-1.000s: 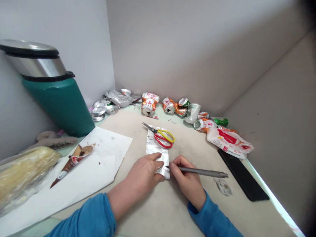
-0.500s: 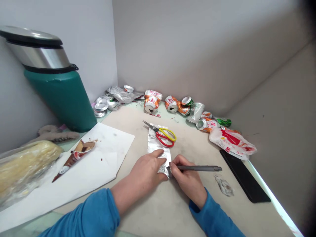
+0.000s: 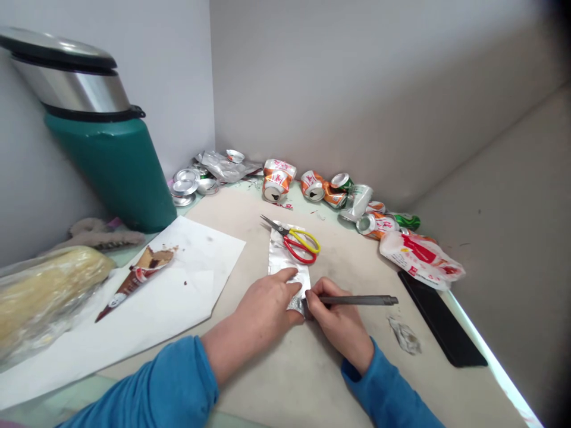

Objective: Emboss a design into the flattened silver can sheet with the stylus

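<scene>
We lay our left hand (image 3: pixel 265 303) over the near end of the silvery foil strip (image 3: pixel 281 261), its fingers loosely spread and pressing down rather than gripping. Our right hand (image 3: pixel 336 315), just beside it, pinches the dark gray pen (image 3: pixel 361 300) between thumb and fingers, the tip at the strip's right edge; we cannot tell whether it touches. The strip lies on the tabletop (image 3: pixel 289 368), running out from under our left hand to just beyond it, where the scissors (image 3: pixel 301 245) with red and yellow handles rest across its far end. Right of our right hand we see a crumpled scrap (image 3: pixel 405 336) near by, then a flat black slab (image 3: pixel 441 321). Left of our left hand, a cone in a brown wrapper (image 3: pixel 134 282) lies on white paper (image 3: pixel 191 255); crushed cans (image 3: pixel 379 224) lie well beyond both hands.
</scene>
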Demonstrator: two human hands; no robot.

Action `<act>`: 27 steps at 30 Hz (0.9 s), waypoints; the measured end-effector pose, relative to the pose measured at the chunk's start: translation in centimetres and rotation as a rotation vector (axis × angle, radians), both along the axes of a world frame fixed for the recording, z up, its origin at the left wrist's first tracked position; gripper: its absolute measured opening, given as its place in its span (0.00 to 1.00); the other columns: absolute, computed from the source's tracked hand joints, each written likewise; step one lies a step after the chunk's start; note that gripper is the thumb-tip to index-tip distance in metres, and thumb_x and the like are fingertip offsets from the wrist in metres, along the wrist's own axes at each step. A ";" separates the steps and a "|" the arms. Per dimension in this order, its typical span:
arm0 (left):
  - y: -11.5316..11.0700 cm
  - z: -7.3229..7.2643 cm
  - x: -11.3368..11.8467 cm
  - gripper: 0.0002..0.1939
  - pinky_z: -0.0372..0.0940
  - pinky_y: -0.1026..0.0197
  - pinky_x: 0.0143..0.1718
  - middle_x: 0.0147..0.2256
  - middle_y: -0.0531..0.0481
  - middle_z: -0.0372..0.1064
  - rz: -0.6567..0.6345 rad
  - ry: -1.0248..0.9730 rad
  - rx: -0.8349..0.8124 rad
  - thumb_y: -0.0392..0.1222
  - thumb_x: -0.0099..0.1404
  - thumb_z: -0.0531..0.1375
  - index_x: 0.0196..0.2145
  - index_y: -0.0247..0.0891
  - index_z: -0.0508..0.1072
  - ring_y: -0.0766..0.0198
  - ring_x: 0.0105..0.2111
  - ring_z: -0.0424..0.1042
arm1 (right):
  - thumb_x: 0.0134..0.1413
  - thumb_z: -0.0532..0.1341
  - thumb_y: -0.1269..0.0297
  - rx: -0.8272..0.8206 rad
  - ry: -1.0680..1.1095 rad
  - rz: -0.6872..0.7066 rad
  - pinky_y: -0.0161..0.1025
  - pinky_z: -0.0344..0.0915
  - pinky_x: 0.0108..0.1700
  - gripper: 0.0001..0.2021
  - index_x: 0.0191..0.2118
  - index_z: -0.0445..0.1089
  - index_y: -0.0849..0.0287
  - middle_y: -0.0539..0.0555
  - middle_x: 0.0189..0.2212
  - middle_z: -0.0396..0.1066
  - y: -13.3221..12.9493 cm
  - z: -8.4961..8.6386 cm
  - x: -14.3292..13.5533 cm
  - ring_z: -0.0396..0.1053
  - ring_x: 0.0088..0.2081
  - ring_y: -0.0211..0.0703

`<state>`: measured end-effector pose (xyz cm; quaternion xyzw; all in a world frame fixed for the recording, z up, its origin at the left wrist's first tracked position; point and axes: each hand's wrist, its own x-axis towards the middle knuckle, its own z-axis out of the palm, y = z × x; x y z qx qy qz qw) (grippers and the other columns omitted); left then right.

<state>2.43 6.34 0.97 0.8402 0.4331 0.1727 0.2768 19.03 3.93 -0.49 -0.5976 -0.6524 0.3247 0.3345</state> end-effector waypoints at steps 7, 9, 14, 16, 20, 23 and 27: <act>0.0 0.0 0.1 0.17 0.64 0.51 0.51 0.56 0.41 0.63 0.001 -0.003 0.011 0.41 0.54 0.65 0.43 0.37 0.74 0.47 0.50 0.68 | 0.53 0.55 0.62 -0.022 0.006 -0.010 0.34 0.56 0.24 0.10 0.23 0.59 0.56 0.46 0.17 0.61 0.0 0.2 -0.1 0.59 0.21 0.37; 0.0 0.0 0.1 0.18 0.64 0.51 0.51 0.55 0.40 0.63 0.003 -0.004 0.013 0.41 0.53 0.66 0.43 0.36 0.74 0.46 0.50 0.68 | 0.53 0.55 0.62 -0.021 0.005 -0.008 0.34 0.56 0.24 0.10 0.23 0.59 0.56 0.46 0.17 0.61 0.0 0.2 -0.1 0.58 0.21 0.37; -0.1 -0.2 0.0 0.18 0.63 0.51 0.51 0.56 0.40 0.63 0.000 -0.002 0.014 0.41 0.54 0.66 0.43 0.36 0.74 0.47 0.50 0.68 | 0.53 0.55 0.62 -0.015 0.000 0.001 0.34 0.55 0.23 0.10 0.22 0.58 0.56 0.45 0.16 0.60 0.1 0.2 -0.1 0.58 0.21 0.37; -0.1 -0.2 0.0 0.18 0.63 0.52 0.51 0.56 0.40 0.63 0.000 0.001 0.012 0.42 0.54 0.66 0.43 0.36 0.74 0.47 0.50 0.68 | 0.53 0.55 0.62 -0.013 0.004 0.004 0.34 0.55 0.23 0.10 0.22 0.58 0.56 0.45 0.16 0.60 0.2 0.1 0.0 0.58 0.21 0.36; -0.1 -0.1 0.1 0.18 0.63 0.52 0.51 0.56 0.40 0.63 0.001 0.003 0.011 0.41 0.54 0.66 0.43 0.36 0.74 0.47 0.50 0.68 | 0.53 0.55 0.63 -0.010 0.003 0.009 0.34 0.55 0.23 0.10 0.23 0.58 0.56 0.45 0.16 0.60 0.2 0.1 0.0 0.57 0.21 0.36; -0.1 -0.1 0.0 0.17 0.63 0.52 0.52 0.56 0.39 0.63 0.001 0.003 0.011 0.41 0.54 0.66 0.42 0.36 0.74 0.47 0.50 0.68 | 0.53 0.55 0.63 -0.018 -0.002 0.013 0.34 0.55 0.24 0.10 0.23 0.58 0.56 0.45 0.17 0.60 0.1 0.1 0.1 0.58 0.21 0.36; 0.0 -0.1 0.0 0.16 0.63 0.52 0.52 0.56 0.39 0.62 -0.005 -0.001 0.013 0.41 0.54 0.65 0.42 0.36 0.74 0.48 0.50 0.68 | 0.54 0.55 0.63 -0.018 -0.002 0.016 0.34 0.55 0.24 0.11 0.23 0.58 0.56 0.45 0.17 0.60 0.0 0.1 0.1 0.57 0.21 0.36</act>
